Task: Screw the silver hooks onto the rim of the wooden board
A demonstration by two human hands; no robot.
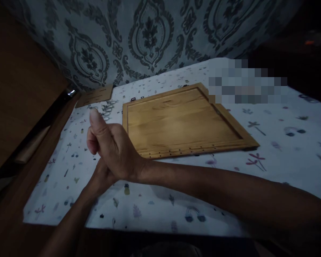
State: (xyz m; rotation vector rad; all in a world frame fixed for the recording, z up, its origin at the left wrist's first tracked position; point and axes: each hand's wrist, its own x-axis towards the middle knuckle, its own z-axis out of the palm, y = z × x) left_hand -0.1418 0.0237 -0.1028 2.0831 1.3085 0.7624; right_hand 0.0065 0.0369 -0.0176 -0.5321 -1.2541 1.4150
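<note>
My right hand [115, 148] reaches in from the right, closed with the thumb pointing up and the fingers curled. It crosses in front of my left hand [105, 174], and the two seem to touch. Most of my left hand is hidden behind the right, so its fingers do not show. Whatever lies between the hands, if anything, cannot be made out. Just beyond them a wooden board [163, 119] lies flat, with a darker groove inside its border and a row of small dark holes along its near edge.
A patterned white cloth [149, 210] covers the table. Several small metal pieces [108, 107] lie left of the board, near a flat piece of brown cardboard [96, 95]. A patterned curtain or wall [149, 35] rises behind. Brown furniture [21, 78] stands at left; a blurred-out patch covers the back right.
</note>
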